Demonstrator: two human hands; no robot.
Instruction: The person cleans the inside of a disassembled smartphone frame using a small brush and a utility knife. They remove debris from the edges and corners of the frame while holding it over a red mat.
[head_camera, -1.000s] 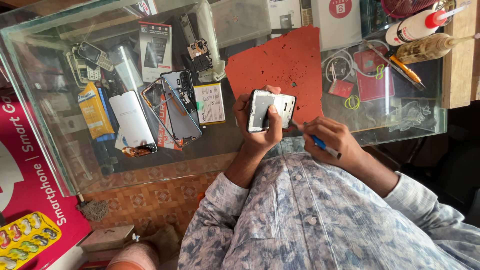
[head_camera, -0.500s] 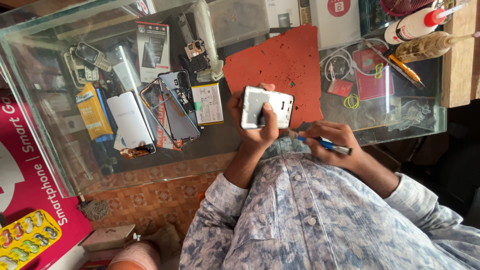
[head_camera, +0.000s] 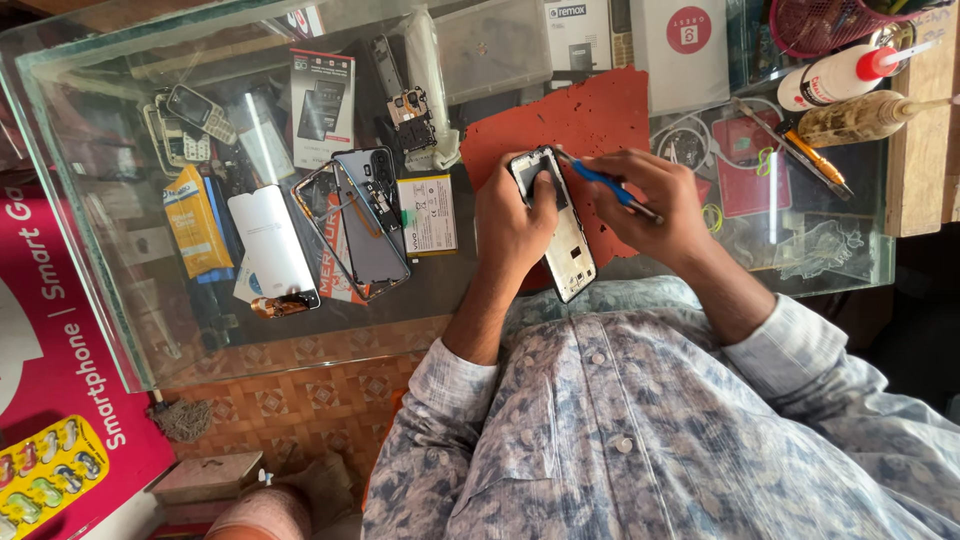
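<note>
My left hand (head_camera: 512, 215) grips a stripped white phone frame (head_camera: 574, 258), held lengthwise over the near edge of a red work mat (head_camera: 585, 115). My right hand (head_camera: 652, 195) holds a blue-handled screwdriver (head_camera: 602, 184). Its tip rests at the top end of the frame, next to my left thumb. Both hands hover above a glass counter (head_camera: 120, 300), close to my patterned shirt.
Left of the mat lie an opened phone body (head_camera: 365, 220), a flat battery (head_camera: 428, 212), a white back cover (head_camera: 272, 240) and a circuit board (head_camera: 412, 115). On the right stand a white glue bottle (head_camera: 835, 75), an amber bottle (head_camera: 860, 115) and an orange-handled tool (head_camera: 805, 150). Boxes (head_camera: 685, 40) line the far edge.
My left hand has turned the phone frame from crosswise to lengthwise. My right hand has come up from near my shirt and brought the screwdriver tip onto the frame's top end.
</note>
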